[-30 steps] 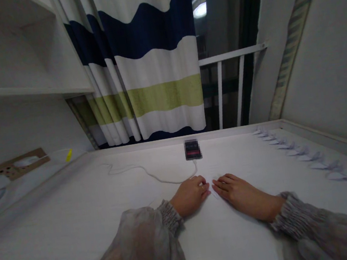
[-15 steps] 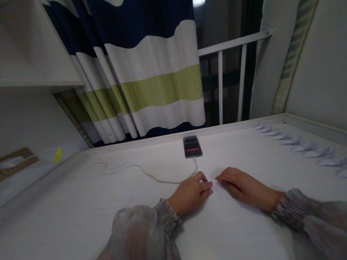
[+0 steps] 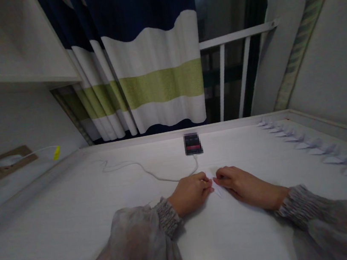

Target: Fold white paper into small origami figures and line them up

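Observation:
A small piece of folded white paper [image 3: 218, 191] lies between my hands on the white desk [image 3: 228, 243]. My left hand [image 3: 192, 193], with a ring on one finger, pinches its left side between thumb and fingers. From the right, my right hand [image 3: 242, 185] has its fingertips closed together at the paper's edge, close to the left fingertips. The paper narrows to a point toward me; its upper part shows faintly between the hands, and the fingers cover the rest.
A row of folded white paper pieces [image 3: 321, 150] runs along the desk's right side. Beyond my hands lies a dark phone-like device [image 3: 192, 143] with a white cable [image 3: 154, 175] trailing left. A socket strip [image 3: 7, 163] is on the left wall; a curtain [image 3: 160, 82] hangs behind.
My right hand's fingers have curled in more tightly at the paper. The left hand keeps its hold almost unmoved, and the whole view has shifted slightly.

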Demonstrator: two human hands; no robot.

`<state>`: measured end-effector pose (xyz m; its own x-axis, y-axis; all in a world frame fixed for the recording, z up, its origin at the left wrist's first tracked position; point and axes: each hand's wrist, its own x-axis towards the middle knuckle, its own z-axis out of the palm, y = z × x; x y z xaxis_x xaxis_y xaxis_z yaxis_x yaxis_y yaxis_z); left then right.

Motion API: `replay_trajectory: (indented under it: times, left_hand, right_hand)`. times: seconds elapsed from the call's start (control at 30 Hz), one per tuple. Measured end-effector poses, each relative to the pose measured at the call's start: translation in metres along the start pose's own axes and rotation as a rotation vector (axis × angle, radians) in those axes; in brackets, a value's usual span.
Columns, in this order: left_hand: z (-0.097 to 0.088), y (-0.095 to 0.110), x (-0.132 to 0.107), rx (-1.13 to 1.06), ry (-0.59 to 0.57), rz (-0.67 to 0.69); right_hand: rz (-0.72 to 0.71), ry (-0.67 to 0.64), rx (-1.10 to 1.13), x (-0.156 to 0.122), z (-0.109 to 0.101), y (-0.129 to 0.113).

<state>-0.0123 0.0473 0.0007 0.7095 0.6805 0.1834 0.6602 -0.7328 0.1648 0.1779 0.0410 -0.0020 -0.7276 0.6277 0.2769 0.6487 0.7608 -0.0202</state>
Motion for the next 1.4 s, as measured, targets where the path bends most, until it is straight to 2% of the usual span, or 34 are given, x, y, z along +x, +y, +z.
replay_trajectory:
  times: [0.37, 0.57, 0.73, 0.9, 1.2, 1.4]
  left_hand:
    - [0.000, -0.002, -0.006, -0.056, 0.009, 0.014]
    - [0.001, -0.002, -0.006, -0.058, 0.014, 0.033]
    - [0.003, 0.002, -0.003, 0.029, -0.003, 0.008]
    - [0.001, 0.002, -0.002, 0.104, -0.024, -0.013]
    - [0.001, 0.000, -0.005, 0.028, -0.001, -0.013]
    - [0.001, -0.001, -0.007, -0.041, 0.029, -0.017]
  right_hand:
    - [-0.060, 0.032, 0.182, -0.012, -0.002, 0.019]
    - [-0.104, 0.041, 0.105, -0.008, 0.002, 0.013]
    - [-0.014, 0.020, 0.076, -0.002, -0.003, 0.000]
    - [0.023, 0.021, 0.135, -0.001, -0.006, 0.000]
    - [0.066, 0.093, 0.213, -0.005, 0.001, 0.004]
    - [0.119, 0.093, 0.256, -0.005, -0.001, 0.000]
